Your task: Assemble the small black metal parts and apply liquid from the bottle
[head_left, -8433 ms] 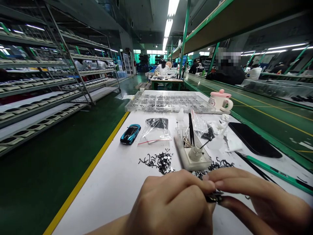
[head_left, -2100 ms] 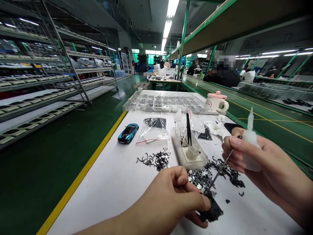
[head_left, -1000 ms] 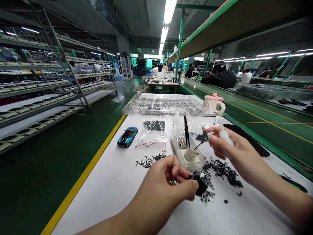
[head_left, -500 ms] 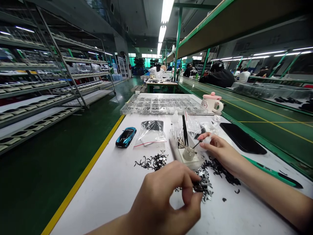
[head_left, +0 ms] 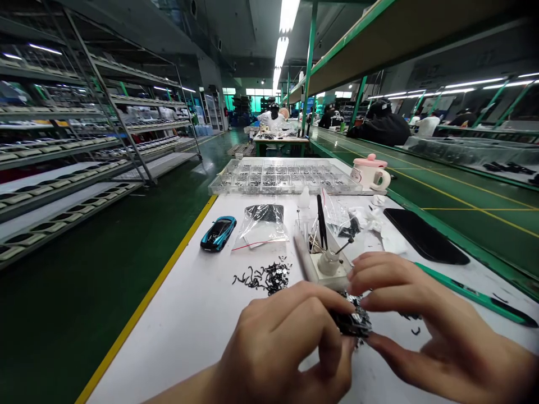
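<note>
Pinching a small black part (head_left: pixel 352 324) in your left hand (head_left: pixel 290 336), you are holding it just in front of the open tool holder (head_left: pixel 304 255), your right hand (head_left: pixel 425 314) curving around its other end; whether those fingers are gripping it, I cannot tell. That holder is carrying black tweezers (head_left: pixel 321 221) and a small jar (head_left: pixel 329 262) with a thin rod (head_left: pixel 344 247) leaning out. Beyond, a clear compartment box (head_left: pixel 244 191) is holding tiny parts (head_left: pixel 255 182) across its cells, while a red-striped zip bag (head_left: pixel 257 231) is showing black contents (head_left: pixel 269 212).

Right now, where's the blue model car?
Head view: the model car sits left on the white tabletop, between its yellow edge and the clear zip bag.
</note>
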`<control>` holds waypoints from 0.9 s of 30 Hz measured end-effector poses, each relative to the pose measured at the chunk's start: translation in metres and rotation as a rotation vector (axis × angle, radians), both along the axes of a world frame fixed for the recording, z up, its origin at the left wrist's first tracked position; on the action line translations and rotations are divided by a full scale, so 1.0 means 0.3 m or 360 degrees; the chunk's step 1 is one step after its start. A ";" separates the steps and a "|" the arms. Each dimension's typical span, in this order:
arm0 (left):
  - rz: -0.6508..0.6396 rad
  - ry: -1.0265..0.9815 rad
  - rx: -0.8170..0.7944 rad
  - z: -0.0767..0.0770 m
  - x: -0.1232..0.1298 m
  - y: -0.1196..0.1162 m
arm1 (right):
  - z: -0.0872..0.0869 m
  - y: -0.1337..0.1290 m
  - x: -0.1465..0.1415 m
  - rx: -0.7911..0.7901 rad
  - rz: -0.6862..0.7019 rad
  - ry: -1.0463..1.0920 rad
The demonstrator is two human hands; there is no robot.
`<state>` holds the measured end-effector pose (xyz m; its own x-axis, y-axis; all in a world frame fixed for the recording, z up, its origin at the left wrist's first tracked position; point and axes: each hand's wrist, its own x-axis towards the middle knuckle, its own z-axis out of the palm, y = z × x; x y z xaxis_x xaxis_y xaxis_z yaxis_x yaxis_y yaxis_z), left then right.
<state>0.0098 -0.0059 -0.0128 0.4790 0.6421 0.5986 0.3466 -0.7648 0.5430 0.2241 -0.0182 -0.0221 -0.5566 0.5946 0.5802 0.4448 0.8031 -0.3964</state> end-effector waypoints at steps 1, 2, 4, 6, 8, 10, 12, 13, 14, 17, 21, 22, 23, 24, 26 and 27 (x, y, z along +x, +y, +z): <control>0.0006 -0.0010 0.0000 -0.003 0.001 0.006 | -0.002 -0.001 -0.009 -0.0009 0.0021 -0.0034; 0.0001 -0.0008 0.0014 -0.007 0.003 0.013 | -0.004 0.000 -0.015 -0.0029 0.0030 -0.0039; -0.0040 -0.0029 0.0061 -0.017 0.005 0.025 | -0.005 0.004 -0.022 -0.0076 0.0037 -0.0036; -0.0076 -0.0101 0.0116 -0.027 0.005 0.033 | -0.005 0.006 -0.024 -0.0084 0.0032 -0.0043; -0.0068 -0.0159 0.0176 -0.034 0.004 0.035 | -0.005 0.006 -0.022 -0.0079 0.0040 -0.0064; -0.0058 -0.0146 0.0201 -0.036 0.002 0.035 | -0.006 0.005 -0.018 -0.0064 0.0047 -0.0082; -0.0063 -0.0118 0.0181 -0.034 0.002 0.033 | -0.007 0.005 -0.015 -0.0025 0.0032 -0.0108; -0.0070 -0.0121 0.0162 -0.031 0.003 0.032 | -0.007 0.004 -0.014 -0.0003 0.0023 -0.0119; -0.0075 -0.0134 0.0144 -0.028 0.005 0.031 | -0.006 0.004 -0.014 0.0011 0.0015 -0.0125; -0.0053 -0.0154 0.0053 -0.014 0.010 0.025 | 0.000 0.002 -0.018 -0.0009 -0.0001 -0.0078; -0.0075 -0.0131 -0.0114 -0.007 0.007 0.013 | 0.000 -0.004 -0.016 0.0015 0.0007 -0.0083; -0.0111 -0.0180 -0.0131 -0.012 0.004 0.012 | -0.004 -0.006 -0.014 0.0053 0.0009 -0.0099; -0.0158 -0.0249 -0.0132 -0.019 0.000 0.013 | -0.010 -0.008 -0.011 0.0091 -0.0004 -0.0107; -0.0200 -0.0310 -0.0146 -0.028 -0.003 0.017 | -0.015 -0.009 -0.008 0.0133 -0.0030 -0.0119; -0.0302 -0.0399 -0.0247 -0.047 -0.006 0.031 | -0.024 -0.010 -0.005 0.0255 -0.0121 -0.0198; -0.0346 -0.0408 -0.0390 -0.055 -0.006 0.040 | -0.025 -0.009 -0.006 0.0355 -0.0174 -0.0271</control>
<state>0.0079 0.0062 -0.0292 0.4744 0.6808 0.5581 0.0211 -0.6426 0.7659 0.2223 -0.0210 -0.0296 -0.5969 0.5245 0.6072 0.5783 0.8058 -0.1276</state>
